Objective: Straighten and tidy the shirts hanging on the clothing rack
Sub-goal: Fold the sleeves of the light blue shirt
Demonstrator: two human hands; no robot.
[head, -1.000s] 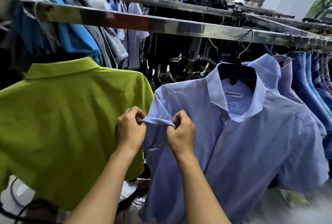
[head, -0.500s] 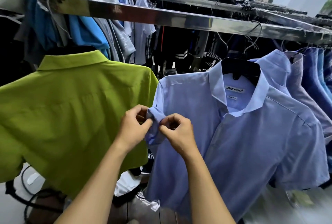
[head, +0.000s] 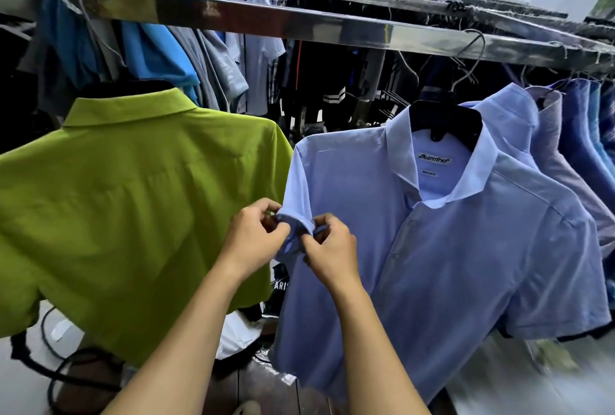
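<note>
Glossy metal rail (head: 299, 26); smooth matt cloth blue shirt (head: 432, 264)

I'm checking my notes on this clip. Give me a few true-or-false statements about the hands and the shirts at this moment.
1. The left hand and right hand both pinch the sleeve edge of the blue shirt. True.
2. The green shirt hangs right of the blue shirt. False: it hangs on its left.
3. The blue shirt hangs on a black hanger. True.
4. The blue shirt has long sleeves. False: its sleeves are short.
</note>
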